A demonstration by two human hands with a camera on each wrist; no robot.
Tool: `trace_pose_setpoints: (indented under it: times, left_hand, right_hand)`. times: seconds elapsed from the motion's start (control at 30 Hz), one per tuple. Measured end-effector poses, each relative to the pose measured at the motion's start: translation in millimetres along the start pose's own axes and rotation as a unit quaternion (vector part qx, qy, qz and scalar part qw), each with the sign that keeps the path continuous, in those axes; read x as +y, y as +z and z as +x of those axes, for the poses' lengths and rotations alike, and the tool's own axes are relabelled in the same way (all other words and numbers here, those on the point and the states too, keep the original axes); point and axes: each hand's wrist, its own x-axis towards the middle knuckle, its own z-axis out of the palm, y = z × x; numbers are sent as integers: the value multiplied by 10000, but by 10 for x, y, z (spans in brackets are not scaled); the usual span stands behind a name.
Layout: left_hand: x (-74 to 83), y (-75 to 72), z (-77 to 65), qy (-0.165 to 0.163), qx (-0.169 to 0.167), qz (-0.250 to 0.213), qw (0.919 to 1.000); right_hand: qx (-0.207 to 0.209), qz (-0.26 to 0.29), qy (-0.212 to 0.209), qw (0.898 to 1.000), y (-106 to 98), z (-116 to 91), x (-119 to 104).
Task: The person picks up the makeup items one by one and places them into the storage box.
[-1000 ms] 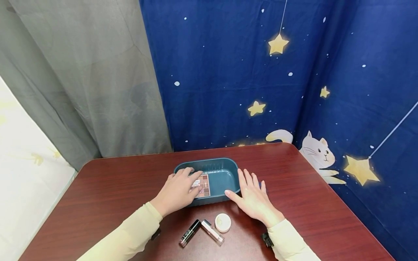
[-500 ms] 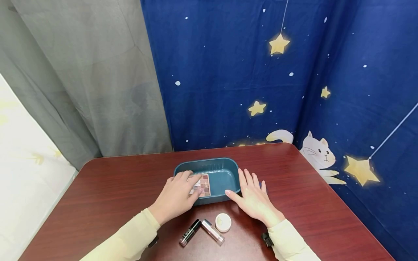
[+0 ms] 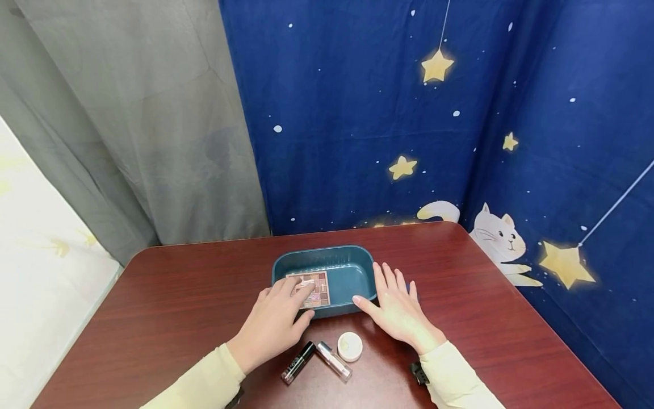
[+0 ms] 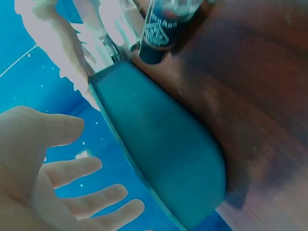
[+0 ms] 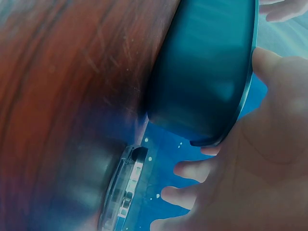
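A teal plastic basket (image 3: 351,282) stands on the table, with a makeup palette (image 3: 321,286) of small brown and pink squares lying in its left half. Over that end hovers my left hand (image 3: 273,321), its loosely spread fingers overlapping the palette in the head view. In the left wrist view those fingers (image 4: 103,195) are apart with nothing between them, above the basket's rim. My right hand (image 3: 398,313) rests at the basket's right end, fingers straight along the outside and thumb on the front rim. The right wrist view shows that thumb (image 5: 264,62) touching the rim.
In front of the basket lie a black-and-clear tube (image 3: 298,363), a silver-capped clear tube (image 3: 334,362) and a round white jar (image 3: 349,346). A flat clear-edged case (image 5: 124,190) sits by my right hand, mostly hidden in the head view. Curtains (image 3: 352,113) hang behind the table.
My left hand has drawn back slightly toward me and lifted off the palette, so more of the palette shows. The right hand has stayed at the basket's right end.
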Motion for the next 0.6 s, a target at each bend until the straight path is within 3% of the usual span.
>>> trace_pose_setpoints:
  times: [0.33,0.6]
  left_hand:
    - [92,18,-173,-30,143,-22,9999]
    - [156,45,-330,-71,-37,95,9999]
  right_hand:
    - [-36,16,10,10000,3,-2,4]
    - [-13,54,8,10000,-14,-4,8]
